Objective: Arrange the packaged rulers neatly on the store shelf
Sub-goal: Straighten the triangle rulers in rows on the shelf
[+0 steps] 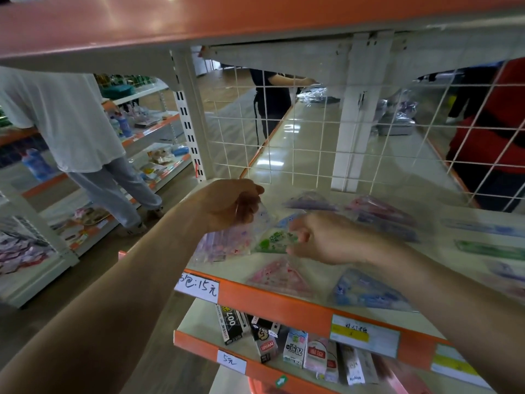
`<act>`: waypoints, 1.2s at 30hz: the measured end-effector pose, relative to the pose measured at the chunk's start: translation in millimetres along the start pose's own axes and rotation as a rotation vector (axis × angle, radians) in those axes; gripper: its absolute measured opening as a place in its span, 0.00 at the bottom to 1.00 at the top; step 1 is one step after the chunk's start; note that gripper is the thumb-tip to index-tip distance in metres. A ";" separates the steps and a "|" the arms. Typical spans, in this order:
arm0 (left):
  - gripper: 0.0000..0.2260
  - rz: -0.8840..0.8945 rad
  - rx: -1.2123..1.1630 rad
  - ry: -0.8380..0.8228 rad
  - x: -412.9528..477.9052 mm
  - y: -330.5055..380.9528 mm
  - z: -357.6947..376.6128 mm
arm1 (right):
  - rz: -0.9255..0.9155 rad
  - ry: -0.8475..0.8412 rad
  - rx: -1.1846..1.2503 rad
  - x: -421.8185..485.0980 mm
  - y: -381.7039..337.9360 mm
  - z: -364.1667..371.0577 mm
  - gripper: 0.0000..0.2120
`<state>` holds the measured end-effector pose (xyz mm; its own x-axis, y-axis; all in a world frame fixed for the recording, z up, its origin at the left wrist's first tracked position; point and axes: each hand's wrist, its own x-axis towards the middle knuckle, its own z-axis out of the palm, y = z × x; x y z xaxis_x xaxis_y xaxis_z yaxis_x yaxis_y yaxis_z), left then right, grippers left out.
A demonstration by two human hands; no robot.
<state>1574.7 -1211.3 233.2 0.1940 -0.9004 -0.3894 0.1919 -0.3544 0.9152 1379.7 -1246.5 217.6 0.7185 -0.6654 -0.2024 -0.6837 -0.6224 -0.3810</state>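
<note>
Several clear-packaged ruler sets lie scattered on the cream store shelf [306,166] with its orange front edge. My left hand [230,204] grips the top of a clear packet with pink rulers [224,244] at the shelf's left end. My right hand [326,237] pinches a green ruler packet [274,241] beside it. In front lie a pink triangle packet [279,275] and a blue packet [369,292]. Purple [309,201] and dark pink packets [380,210] lie further back. More long ruler packets [488,248] lie blurred at the right.
A white wire grid [326,132] backs the shelf, and an orange shelf [199,21] hangs close above. The lower shelf holds small boxes [295,348]. A person in a white shirt [65,120] stands in the left aisle. Other people stand behind the grid.
</note>
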 end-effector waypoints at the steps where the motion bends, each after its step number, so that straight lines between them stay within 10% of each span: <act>1: 0.07 0.020 -0.028 -0.015 0.5 0.2 5.1 | 0.004 0.076 0.125 1.6 5.5 -4.8 0.22; 7: 0.07 0.146 -0.091 -0.106 4.2 -0.3 53.4 | 0.020 0.267 0.793 2.5 24.8 -25.4 0.03; 36: 0.03 0.130 0.103 -0.089 38.8 6.5 115.8 | 0.231 0.572 0.825 -46.4 119.3 -68.1 0.02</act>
<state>1472.0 -1277.8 236.0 0.1244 -0.9575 -0.2603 0.0702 -0.2532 0.9649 1256.0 -1318.0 243.0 0.2646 -0.9640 0.0278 -0.3418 -0.1207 -0.9320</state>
